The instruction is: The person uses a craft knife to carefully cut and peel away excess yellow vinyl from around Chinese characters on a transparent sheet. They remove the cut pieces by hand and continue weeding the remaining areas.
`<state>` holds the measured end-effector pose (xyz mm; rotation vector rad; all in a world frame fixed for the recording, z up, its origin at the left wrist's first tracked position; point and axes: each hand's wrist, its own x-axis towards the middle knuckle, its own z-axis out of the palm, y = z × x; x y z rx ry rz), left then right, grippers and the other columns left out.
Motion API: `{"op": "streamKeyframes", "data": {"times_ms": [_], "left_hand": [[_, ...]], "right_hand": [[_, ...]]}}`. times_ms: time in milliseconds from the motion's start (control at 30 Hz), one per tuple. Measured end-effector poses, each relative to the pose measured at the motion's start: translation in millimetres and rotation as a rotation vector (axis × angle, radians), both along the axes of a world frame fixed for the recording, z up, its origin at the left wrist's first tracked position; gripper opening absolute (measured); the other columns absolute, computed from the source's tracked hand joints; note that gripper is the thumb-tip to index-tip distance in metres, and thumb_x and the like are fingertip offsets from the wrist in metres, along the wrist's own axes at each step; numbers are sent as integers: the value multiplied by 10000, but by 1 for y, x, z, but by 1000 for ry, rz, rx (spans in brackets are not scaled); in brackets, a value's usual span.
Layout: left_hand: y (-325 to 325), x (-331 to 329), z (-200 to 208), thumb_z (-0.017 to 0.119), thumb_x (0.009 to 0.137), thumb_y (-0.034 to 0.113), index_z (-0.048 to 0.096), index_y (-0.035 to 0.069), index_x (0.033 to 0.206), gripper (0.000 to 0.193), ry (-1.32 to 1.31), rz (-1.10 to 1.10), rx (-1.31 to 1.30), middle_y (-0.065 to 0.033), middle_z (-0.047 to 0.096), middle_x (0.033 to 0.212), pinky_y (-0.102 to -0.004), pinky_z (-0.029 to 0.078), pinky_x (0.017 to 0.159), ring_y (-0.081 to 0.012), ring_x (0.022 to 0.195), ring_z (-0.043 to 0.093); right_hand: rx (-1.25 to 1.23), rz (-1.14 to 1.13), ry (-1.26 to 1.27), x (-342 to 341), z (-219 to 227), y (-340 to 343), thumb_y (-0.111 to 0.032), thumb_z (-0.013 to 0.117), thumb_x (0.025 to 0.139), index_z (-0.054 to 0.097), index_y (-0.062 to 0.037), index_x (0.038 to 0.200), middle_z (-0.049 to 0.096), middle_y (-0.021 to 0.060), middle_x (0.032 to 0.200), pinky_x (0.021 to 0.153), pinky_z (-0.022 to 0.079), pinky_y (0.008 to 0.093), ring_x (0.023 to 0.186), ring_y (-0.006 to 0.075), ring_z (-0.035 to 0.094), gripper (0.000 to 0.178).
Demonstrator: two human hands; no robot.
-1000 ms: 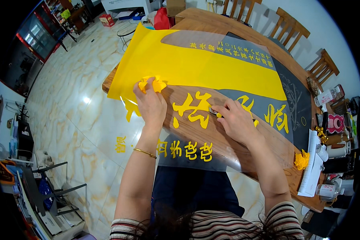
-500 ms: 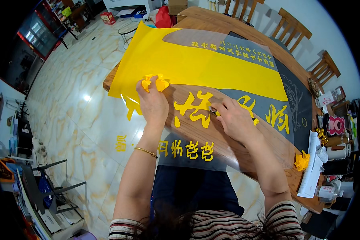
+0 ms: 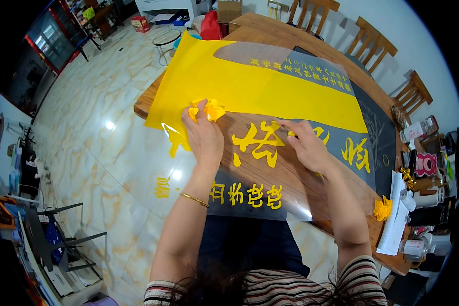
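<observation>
From where I stand, both bare forearms reach forward from striped sleeves [image 3: 359, 273], slanting in over the clear film [image 3: 298, 204] on the wooden table [image 3: 250, 31]. The left arm is the straighter one, with a thin gold bangle [image 3: 194, 200] at its wrist; the right bends at the elbow and angles inward.

The left hand [image 3: 205, 138] is half curled, back upward, thumb and fingers pinching a crumpled yellow scrap [image 3: 212, 109], all creases and folds. The right hand [image 3: 310, 147] bends over the film, its fingers drawn close together, the tips at the right end of a large yellow character [image 3: 260, 147]. Something small and yellow shows under the fingers; I cannot tell whether they grip it.

The film is glossy, catching white glare, and see-through enough that wood grain shows below. It spreads under both hands and overhangs the table toward the person. Beyond the hands lies a smooth yellow sheet [image 3: 275, 84] with a curved near edge. To the right hand's right, a dark board [image 3: 384, 130] bears faint pale line drawing; nearer the person, past the right forearm, sits another yellow wad [image 3: 383, 208], ruffled and puckered.
</observation>
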<state>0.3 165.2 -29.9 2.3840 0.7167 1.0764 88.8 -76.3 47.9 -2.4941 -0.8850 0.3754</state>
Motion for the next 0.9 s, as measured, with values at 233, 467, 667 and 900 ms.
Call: {"op": "streamKeyframes", "data": {"times_ms": [233, 467, 667, 900], "left_hand": [[3, -7, 6, 696, 861, 15, 499, 88, 1414, 592, -57, -78, -34, -232, 377, 1364, -460, 464, 1048, -444, 1250, 488], [0, -7, 7, 721, 852, 20, 658, 178, 1263, 445, -8, -124, 11, -236, 417, 1344, -449, 478, 1024, -437, 1250, 488], [0, -1, 2, 734, 922, 126, 730, 141, 1099, 178, -67, -92, 43, -223, 461, 1306, -443, 489, 989, -429, 1186, 535], [-2, 1, 0, 717, 960, 189, 725, 134, 1098, 149, -44, -84, 75, -226, 459, 1310, -448, 492, 976, -416, 1175, 542]], "right_hand": [[221, 156, -11, 7, 6, 56, -227, 483, 1071, 543, -158, 1450, 564, 179, 1252, 1034, 485, 431, 1165, 349, 610, 389], [-94, 379, -6, -10, 20, 116, -315, 455, 1071, 545, -174, 1454, 598, 201, 1331, 1024, 506, 456, 1144, 340, 660, 418], [87, 196, 29, 11, 12, 43, -274, 542, 1044, 577, -159, 1408, 626, 162, 1298, 987, 525, 409, 1145, 285, 661, 384], [-30, 280, -144, -23, 6, -9, -180, 690, 953, 647, -149, 1299, 624, 130, 1178, 918, 521, 387, 1098, 323, 629, 350]]}}
